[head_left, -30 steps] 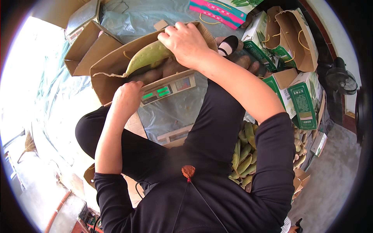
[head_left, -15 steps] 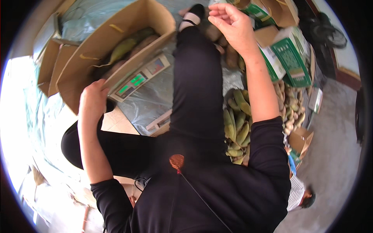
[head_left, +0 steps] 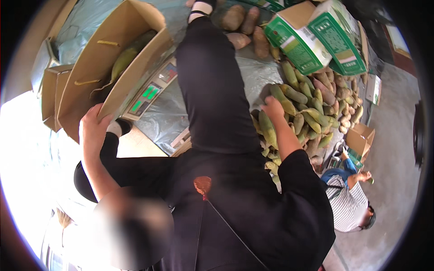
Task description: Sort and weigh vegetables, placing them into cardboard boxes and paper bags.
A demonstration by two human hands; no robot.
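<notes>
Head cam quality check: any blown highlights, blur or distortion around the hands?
Head view: lower left is blown out white beside the left hand; box edges bow with the fisheye; right hand on the corn pile is evenly lit and sharp; a blurred patch sits bottom left.

A single fisheye view looks steeply down from the person's head, close over the dark torso and legs, with straight edges bending toward the dark round rim. On the left it takes in the cardboard box (head_left: 97,67) and scale (head_left: 147,97); on the right the ground, a heap of corn (head_left: 307,115) and, far, green cartons (head_left: 316,38).
</notes>
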